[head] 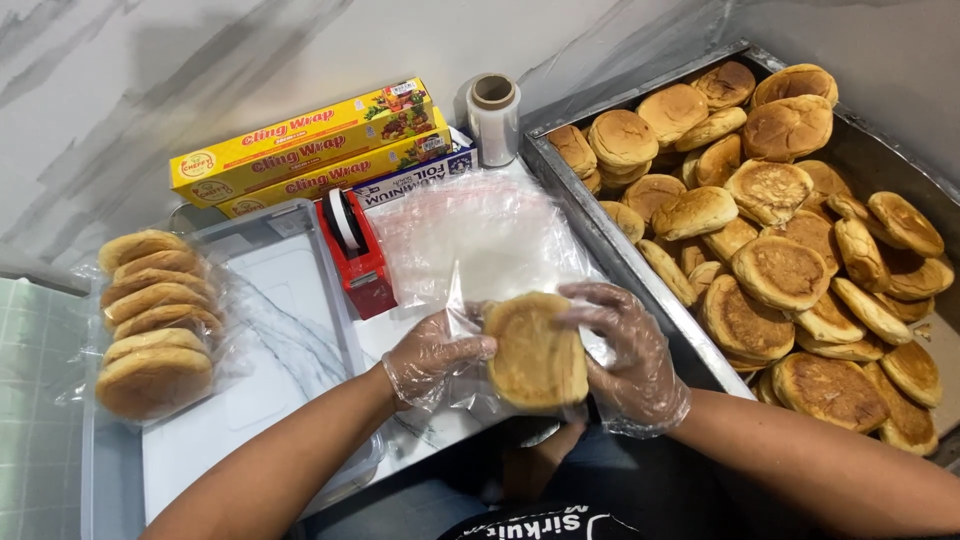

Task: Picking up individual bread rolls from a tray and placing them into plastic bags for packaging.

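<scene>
A white tabletop (300, 300) veined with grey is seen at the centre of the view. Behind the tabletop, a wall (200, 60) of pale marbled stone with grey streaks is shown, and a plainer grey wall surface (880, 50) is met at the corner behind and to the right of it. To the left of the tabletop, a surface of small pale green tiles (35, 400) is visible. The tabletop is evenly lit, and soft shadows are cast on the wall behind it.

Gloved left hand (432, 352) and right hand (625, 350) grip a bun (535, 352).
</scene>
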